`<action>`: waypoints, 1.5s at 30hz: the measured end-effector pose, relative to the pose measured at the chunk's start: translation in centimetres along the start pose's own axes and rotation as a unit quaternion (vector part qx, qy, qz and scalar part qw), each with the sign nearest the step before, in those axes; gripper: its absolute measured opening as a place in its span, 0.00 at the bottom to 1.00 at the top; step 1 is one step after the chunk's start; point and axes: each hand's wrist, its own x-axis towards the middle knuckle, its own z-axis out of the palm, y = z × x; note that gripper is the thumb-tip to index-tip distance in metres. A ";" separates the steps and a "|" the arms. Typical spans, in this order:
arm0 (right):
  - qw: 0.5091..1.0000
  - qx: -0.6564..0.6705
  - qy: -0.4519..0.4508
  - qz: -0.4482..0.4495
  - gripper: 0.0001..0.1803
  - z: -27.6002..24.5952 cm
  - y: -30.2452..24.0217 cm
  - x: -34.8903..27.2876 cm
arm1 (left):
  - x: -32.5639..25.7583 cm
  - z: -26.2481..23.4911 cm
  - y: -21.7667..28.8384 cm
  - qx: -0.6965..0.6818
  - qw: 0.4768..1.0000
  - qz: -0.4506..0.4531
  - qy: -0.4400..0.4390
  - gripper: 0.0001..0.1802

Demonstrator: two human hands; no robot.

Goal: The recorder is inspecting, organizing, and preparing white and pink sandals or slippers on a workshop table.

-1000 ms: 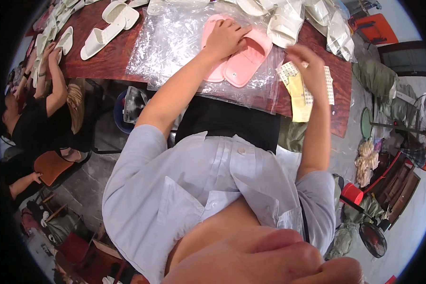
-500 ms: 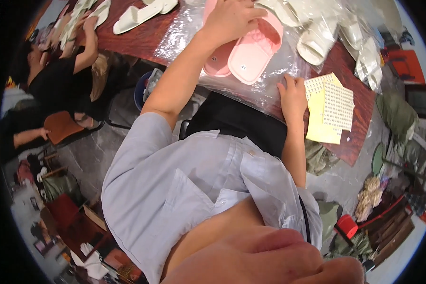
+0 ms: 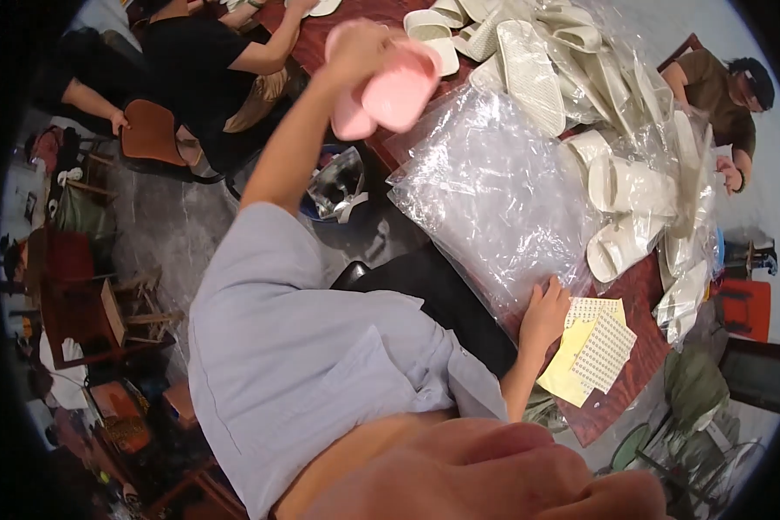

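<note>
A pair of pink slippers (image 3: 400,91) hangs from my left hand (image 3: 361,54), whose fingers are closed around their upper part; motion blurs it a little. The slippers are over the table's left edge, beside the stack of clear plastic bags (image 3: 503,191). My right hand (image 3: 546,314) rests at the near edge of those bags with its fingers stretched out. Right beside it, small-print white sticker sheets (image 3: 607,351) overlap yellow backing sheets (image 3: 568,368).
White slippers (image 3: 533,82), several in clear bags, are heaped along the table's far and right side. A dark-clothed co-worker (image 3: 186,65) sits at the left; another person (image 3: 711,91) is at the far right. A blue bin (image 3: 316,208) stands below the table edge.
My left hand has carried the pink slippers leftward off the plastic bags. My right hand stays by the sticker sheets. The view has shifted, showing more of the white slippers.
</note>
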 end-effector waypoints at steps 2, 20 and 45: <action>1.000 0.002 -0.012 0.002 0.23 0.1 0.3 -0.1 | 3.3 -3.6 1.5 -0.162 0.968 -0.183 -0.057 0.16; 0.999 0.047 -0.011 -0.013 0.20 0.6 0.1 0.4 | 5.4 5.3 3.7 -0.145 0.983 0.114 0.008 0.15; 0.885 0.342 0.316 0.021 0.14 -5.2 3.0 -3.8 | -9.7 9.6 26.8 -0.138 0.918 0.310 -0.203 0.34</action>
